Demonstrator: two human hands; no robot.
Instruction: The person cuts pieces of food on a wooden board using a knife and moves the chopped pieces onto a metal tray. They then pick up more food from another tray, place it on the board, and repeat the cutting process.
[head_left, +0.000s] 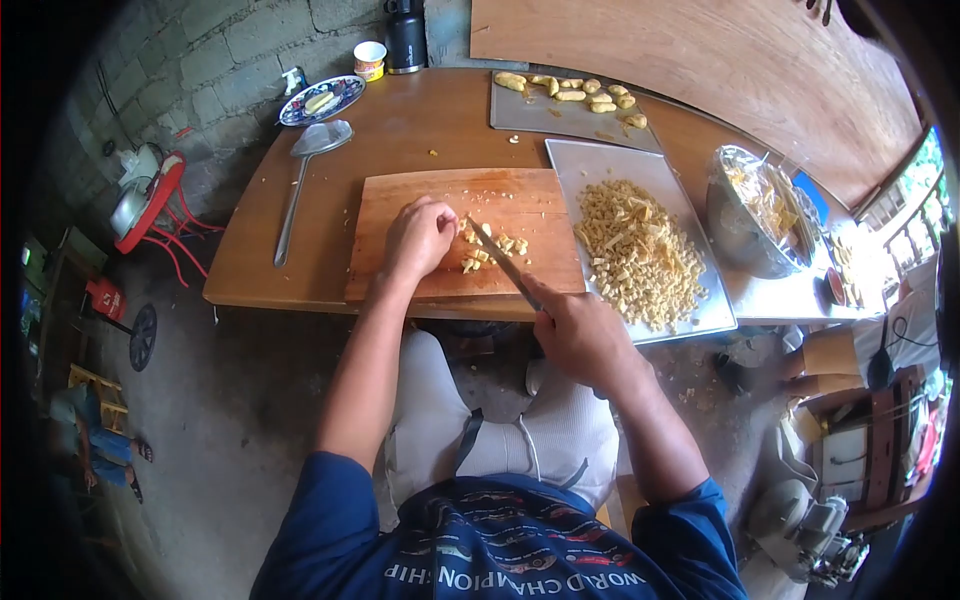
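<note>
My right hand (pixel 582 335) grips the handle of a knife (pixel 505 266). Its blade slants up and left over the wooden cutting board (pixel 400 272), with the tip beside my left fingers. Small pale-yellow chopped pieces (pixel 480 258) lie around the blade. My left hand (pixel 420 237) is closed over the board, left of the pieces, fingertips pinched together; what they hold, if anything, is hidden. Right of the board, a metal tray (pixel 712 308) bears a large heap of chopped pale-yellow pieces (pixel 640 250).
A second tray (pixel 520 118) at the back holds several yellowish oblong pieces. A metal bowl lined with plastic (pixel 745 235) stands right. Leftward lie a long-handled metal turner (pixel 297 195) and a patterned plate (pixel 345 97); a cup (pixel 369 60) and black bottle (pixel 405 38) stand behind.
</note>
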